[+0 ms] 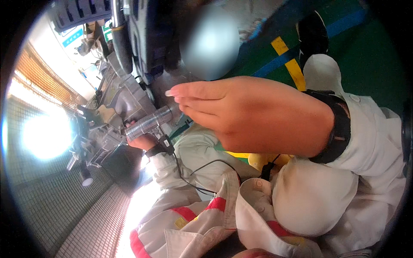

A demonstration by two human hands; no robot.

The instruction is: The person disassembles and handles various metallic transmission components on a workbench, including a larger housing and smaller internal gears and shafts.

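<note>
Left hand: the person's left hand [145,141] is closing around a metal cylinder [148,124], partly hiding behind it.
Cylinder: it is lying aslant in that grip, its right end pointing up toward the other hand's fingertips, with a short stem projecting from its lower side.
Right hand: the right hand [221,105] is reaching in from the right, fingers stretching out straight and close together; its palm is facing away, so whether it is holding anything cannot be told.
Gap: the right fingertips are hovering near the cylinder's upper end.
Wrists: a black band [335,127] is circling the right wrist; a black cable [183,174] is running from the left.
Behind the cylinder: grey metal parts [129,96] are crowding together.
Upper edge: a bright, blurred round object [211,43] is sitting beside dark blue plastic bins [144,38].
Floor: yellow and blue stripes are crossing the green floor [357,51].
</note>
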